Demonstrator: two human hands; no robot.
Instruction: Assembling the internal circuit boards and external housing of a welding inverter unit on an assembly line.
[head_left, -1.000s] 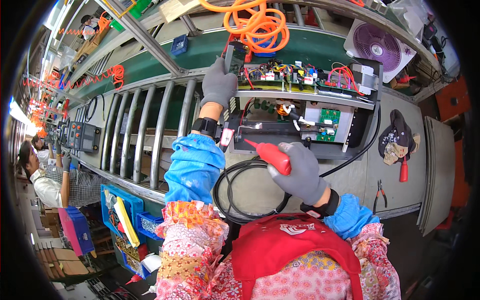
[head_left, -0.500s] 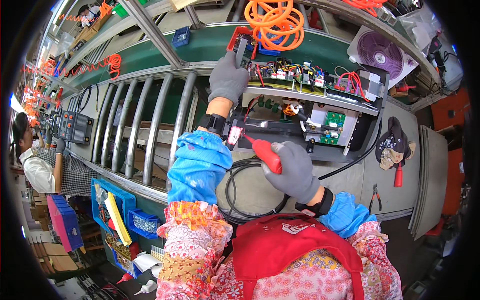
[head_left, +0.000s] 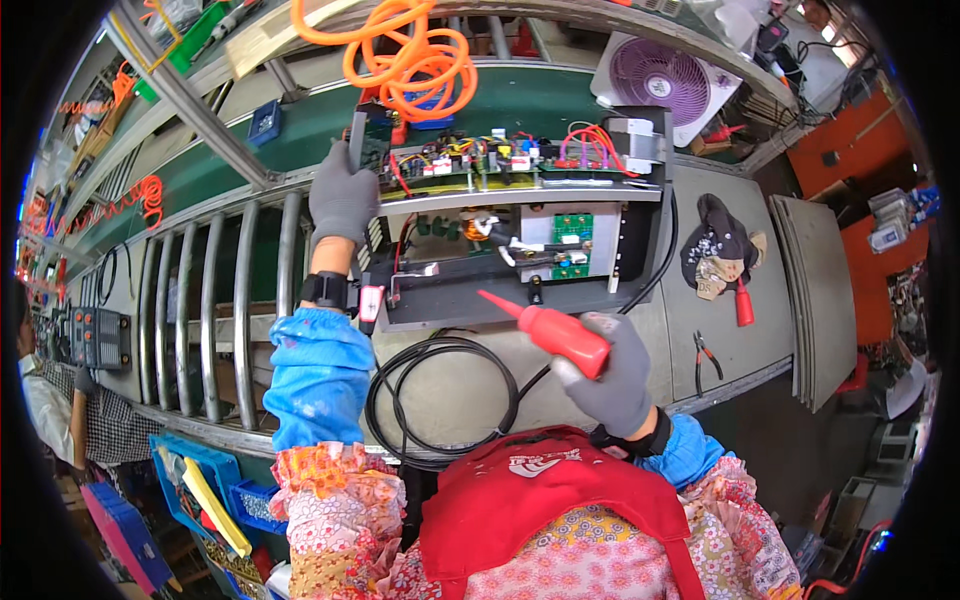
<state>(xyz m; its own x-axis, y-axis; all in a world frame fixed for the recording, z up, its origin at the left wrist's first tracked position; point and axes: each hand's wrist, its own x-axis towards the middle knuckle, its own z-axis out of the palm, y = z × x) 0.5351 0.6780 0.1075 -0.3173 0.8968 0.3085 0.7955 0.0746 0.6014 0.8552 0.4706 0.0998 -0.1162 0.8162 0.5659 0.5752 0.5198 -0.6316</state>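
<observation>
Red squeeze bottle [head_left: 568,342], gripped in my gray-gloved right hand [head_left: 616,378], hovers above the near edge of an open metal chassis [head_left: 455,305] on the worktop [head_left: 742,325]. Half a second ago its nozzle tip was right beside the red-and-white tag [head_left: 371,302] at the chassis's left end; now the tip is well to the right of that tag, and the bottle lies flatter across my view, which has itself shifted. The nozzle points left and slightly away from me, and the long axis slants from there down to the base at lower right. My right forearm enters from the lower right, wrist black-banded, fingers wrapped around the base end. My left arm reaches straight ahead, its gloved hand [head_left: 343,195] remaining against the upright metal plate [head_left: 357,138] at the chassis's far-left corner; whether those fingers pinch it, I cannot tell.
</observation>
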